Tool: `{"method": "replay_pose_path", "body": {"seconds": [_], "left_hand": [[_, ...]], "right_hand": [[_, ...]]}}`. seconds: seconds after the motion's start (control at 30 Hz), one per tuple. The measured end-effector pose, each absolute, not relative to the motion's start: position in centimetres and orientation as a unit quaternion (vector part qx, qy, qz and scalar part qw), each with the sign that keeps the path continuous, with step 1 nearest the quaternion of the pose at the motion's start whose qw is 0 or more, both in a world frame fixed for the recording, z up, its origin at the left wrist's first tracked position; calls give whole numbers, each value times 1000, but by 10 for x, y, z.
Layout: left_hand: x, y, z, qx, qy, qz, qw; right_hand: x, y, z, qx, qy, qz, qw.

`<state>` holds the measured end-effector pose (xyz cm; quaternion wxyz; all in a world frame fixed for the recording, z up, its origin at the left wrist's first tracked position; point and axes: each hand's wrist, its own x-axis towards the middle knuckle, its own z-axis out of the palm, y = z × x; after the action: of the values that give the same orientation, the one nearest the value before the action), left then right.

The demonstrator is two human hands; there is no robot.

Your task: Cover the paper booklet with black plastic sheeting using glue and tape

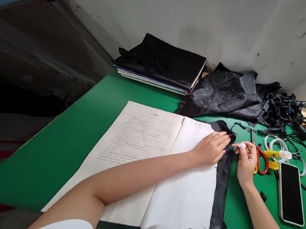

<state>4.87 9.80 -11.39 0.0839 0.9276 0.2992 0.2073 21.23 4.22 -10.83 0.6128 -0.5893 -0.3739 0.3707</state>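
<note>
My left hand (211, 148) lies flat, fingers stretched out, on the upper right of a blank white page (187, 184). Its fingertips press the black sheet (221, 186) that borders the page's torn-looking right edge. Just right of it, my right hand (246, 165) is closed, pinching a small white piece (242, 145) between thumb and fingers; what it is exactly I cannot tell. The page belongs to an open book (138, 137) with a printed left page. Black sheet also shows folded at the book's top and bottom right corners.
Red-handled scissors (262, 161), a yellow glue stick (274, 154), white rings (279, 143) and a phone (291, 193) lie on the green table (91, 125) at right. Behind are stacked books (154, 80), a crumpled black sheet (223, 91) and black scraps (283, 111) along the wall.
</note>
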Motion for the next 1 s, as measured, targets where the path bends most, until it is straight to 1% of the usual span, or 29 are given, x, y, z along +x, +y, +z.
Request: {"method": "replay_pose_path", "body": {"seconds": [0.3, 0.43, 0.57, 0.67, 0.77, 1.0], "left_hand": [[48, 91, -111, 932, 303, 170, 105], [47, 93, -111, 931, 302, 178, 103], [44, 92, -112, 924, 313, 208, 71], [42, 91, -113, 920, 319, 222, 52], [41, 90, -114, 920, 320, 218, 57], [41, 90, -114, 920, 307, 239, 48]], "right_hand": [[212, 41, -111, -612, -453, 343, 550], [216, 41, -115, -620, -535, 309, 482], [218, 45, -109, -638, -604, 226, 421], [217, 51, -106, -647, -628, 152, 406], [216, 56, -108, -642, -648, 106, 395], [214, 55, -109, -633, -670, 80, 379]]}}
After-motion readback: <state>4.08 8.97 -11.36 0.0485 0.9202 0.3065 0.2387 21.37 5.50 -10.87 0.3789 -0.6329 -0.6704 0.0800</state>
